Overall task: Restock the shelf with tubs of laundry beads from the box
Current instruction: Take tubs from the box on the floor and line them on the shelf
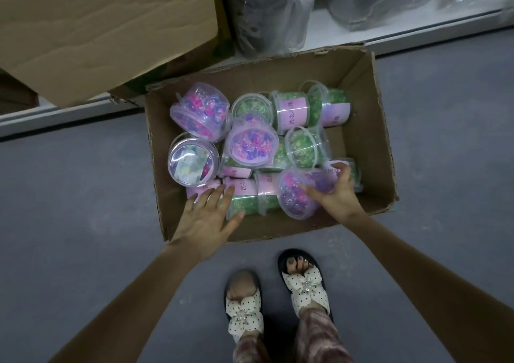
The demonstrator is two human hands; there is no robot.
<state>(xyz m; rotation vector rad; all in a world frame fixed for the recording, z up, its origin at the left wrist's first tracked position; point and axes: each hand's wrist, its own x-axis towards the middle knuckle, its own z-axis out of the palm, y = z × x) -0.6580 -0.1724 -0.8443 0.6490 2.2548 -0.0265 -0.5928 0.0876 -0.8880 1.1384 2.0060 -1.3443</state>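
The floor (83,195) is grey and smooth. An open brown box (372,151) sits on it, with its far edge close to a low white shelf (417,28). Grey things wrapped in clear plastic (267,12) stand on the shelf. A second, bigger box (105,28) is by the far left corner of the open box. Two feet in spotty slippers with bows (244,304) stand on the floor by the near edge of the box.

The box holds many clear tubs of beads, piled this way and that. Green tubs (293,109) lie along the far edge. A pink and purple tub (251,142) sits on top in the middle.

The left hand (208,215) reaches over the near left corner of the box. Its fingers are straight and spread apart, and it rests flat on a green tub (250,201) lying on its side.

The right hand (338,193) is near the near right corner. Its fingers and thumb curl around a purple tub (297,195), which is tipped on its side among the others.
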